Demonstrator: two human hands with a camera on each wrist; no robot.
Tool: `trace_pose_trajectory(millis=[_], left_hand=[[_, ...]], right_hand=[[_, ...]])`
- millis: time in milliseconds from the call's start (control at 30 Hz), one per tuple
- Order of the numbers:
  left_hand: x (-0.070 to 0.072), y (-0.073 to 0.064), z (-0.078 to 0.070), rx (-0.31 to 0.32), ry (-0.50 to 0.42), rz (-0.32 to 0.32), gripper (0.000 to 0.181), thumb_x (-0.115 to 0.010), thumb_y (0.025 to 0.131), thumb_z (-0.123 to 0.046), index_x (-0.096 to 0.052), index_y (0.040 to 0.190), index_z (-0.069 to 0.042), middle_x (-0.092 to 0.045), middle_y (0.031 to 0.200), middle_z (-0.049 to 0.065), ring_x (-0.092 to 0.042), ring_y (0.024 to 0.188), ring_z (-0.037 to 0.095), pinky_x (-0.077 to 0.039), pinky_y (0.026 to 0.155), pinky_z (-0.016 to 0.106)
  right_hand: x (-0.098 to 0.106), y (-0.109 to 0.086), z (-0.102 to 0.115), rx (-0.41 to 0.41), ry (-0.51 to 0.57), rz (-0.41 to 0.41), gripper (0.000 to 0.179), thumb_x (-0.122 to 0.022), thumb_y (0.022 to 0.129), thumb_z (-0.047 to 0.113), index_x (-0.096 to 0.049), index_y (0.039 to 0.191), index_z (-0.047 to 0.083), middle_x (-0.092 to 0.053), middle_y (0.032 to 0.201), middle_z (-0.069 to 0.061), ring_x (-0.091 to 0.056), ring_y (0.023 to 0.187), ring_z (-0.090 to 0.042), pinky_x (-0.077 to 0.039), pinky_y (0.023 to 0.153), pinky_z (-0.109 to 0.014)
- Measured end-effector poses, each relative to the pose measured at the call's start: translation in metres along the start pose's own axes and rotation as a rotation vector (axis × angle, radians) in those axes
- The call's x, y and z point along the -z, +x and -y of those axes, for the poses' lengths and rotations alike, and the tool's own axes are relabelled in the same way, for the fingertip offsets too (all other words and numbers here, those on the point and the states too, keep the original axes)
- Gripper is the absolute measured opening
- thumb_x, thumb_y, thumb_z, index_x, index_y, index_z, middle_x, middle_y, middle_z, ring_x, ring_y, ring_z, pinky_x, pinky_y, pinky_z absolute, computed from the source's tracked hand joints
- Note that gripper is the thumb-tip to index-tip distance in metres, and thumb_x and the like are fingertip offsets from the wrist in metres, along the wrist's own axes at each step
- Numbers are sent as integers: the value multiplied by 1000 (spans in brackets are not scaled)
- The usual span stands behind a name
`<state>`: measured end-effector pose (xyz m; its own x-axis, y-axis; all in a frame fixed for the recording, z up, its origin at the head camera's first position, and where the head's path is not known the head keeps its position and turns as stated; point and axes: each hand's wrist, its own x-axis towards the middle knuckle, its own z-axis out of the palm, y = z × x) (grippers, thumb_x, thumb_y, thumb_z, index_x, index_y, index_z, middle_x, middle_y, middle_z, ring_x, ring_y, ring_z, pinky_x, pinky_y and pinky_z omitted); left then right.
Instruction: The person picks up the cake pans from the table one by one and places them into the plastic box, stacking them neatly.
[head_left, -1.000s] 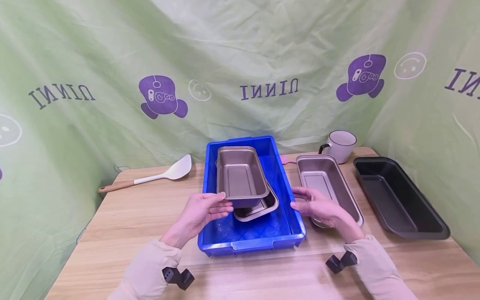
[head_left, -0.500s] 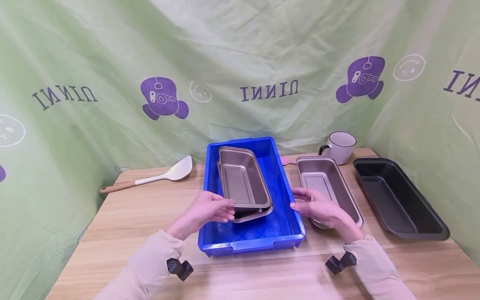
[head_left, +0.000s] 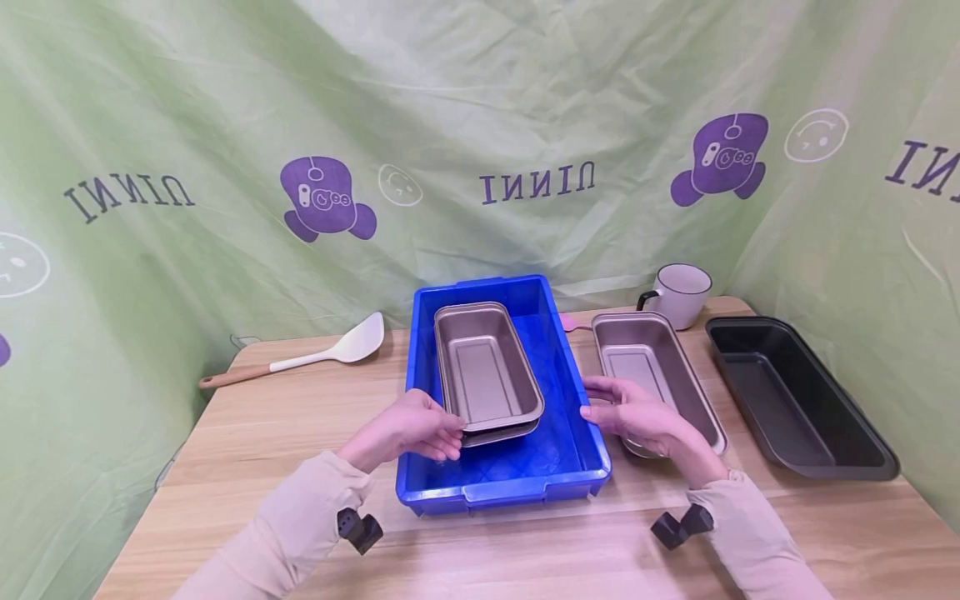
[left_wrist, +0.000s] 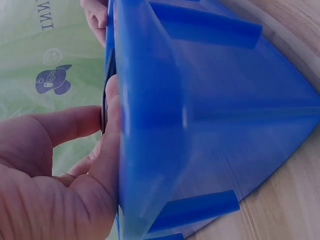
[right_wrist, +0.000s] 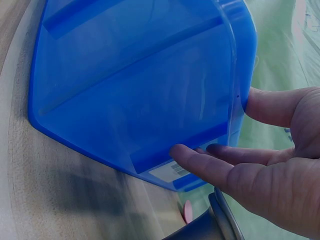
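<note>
Two brownish metal loaf pans lie stacked in the blue plastic bin [head_left: 517,490]. The upper loaf pan [head_left: 483,375] sits almost squarely over the lower loaf pan [head_left: 502,436], of which only the near rim shows. My left hand [head_left: 408,429] reaches over the bin's left side and pinches the upper pan's near left corner, thumb on the rim. In the left wrist view, part of the left hand's fingers [left_wrist: 107,155] lies behind the bin wall. My right hand [head_left: 645,417] holds the bin's right wall, thumb at the rim and fingers against the outside.
Right of the bin stand another brownish loaf pan [head_left: 660,375], close under my right hand, and a longer black loaf pan [head_left: 798,400]. A white mug [head_left: 681,296] and a pink utensil [head_left: 573,322] are behind. A white spatula [head_left: 356,340] lies left.
The upper loaf pan has come down and lined up over the lower one, which was askew beneath it. My left hand moved down with it; the right hand stayed on the bin.
</note>
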<state>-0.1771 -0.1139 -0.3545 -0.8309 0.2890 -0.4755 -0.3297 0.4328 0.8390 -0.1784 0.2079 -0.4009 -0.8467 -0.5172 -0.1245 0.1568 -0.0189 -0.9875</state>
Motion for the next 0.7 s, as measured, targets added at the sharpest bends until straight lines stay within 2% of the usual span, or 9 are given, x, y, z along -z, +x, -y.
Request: trace_pose_trajectory(millis=[167,300,467,600,700], left_hand=[[4,-2,3,-46,47,-17,18,-64,88,-5,-68,92,12,-68,67,11,-65,55,12,-55,54,24],[16,-4,1,-102,79,-28,20,-66,88,-8,-68,93,12,-69,70,12,-67,60,13,-58,63,32],[38,-11,-7,-146,29,21,30,-69,88,-17,-65,101,9,-72,91,18,-70,77,19,-56,79,38],[53,-16,-10,-191,-15,53,36,-72,86,-23,-65,103,8,-71,98,17,-70,84,22,-56,79,35],[60,-18,-10,-204,-35,36,36,-71,86,-21,-64,105,8,-71,96,15,-70,86,25,-56,79,34]], right_hand=[[-1,0,1,-5,-4,-6,70,-56,92,0,-11,142,-20,-22,145,-40,-49,122,-35,-46,97,-36],[-2,0,2,-8,-7,-15,70,-56,92,0,-11,143,-19,-22,146,-40,-49,122,-35,-46,97,-36],[-1,0,1,-1,2,-7,70,-56,92,0,-11,142,-20,-22,145,-41,-50,121,-33,-47,97,-36],[0,0,0,6,3,8,71,-56,93,1,-11,142,-20,-22,145,-41,-50,121,-33,-46,97,-37],[0,0,-1,4,0,3,70,-56,93,1,-11,142,-20,-22,145,-40,-50,122,-34,-47,97,-36]])
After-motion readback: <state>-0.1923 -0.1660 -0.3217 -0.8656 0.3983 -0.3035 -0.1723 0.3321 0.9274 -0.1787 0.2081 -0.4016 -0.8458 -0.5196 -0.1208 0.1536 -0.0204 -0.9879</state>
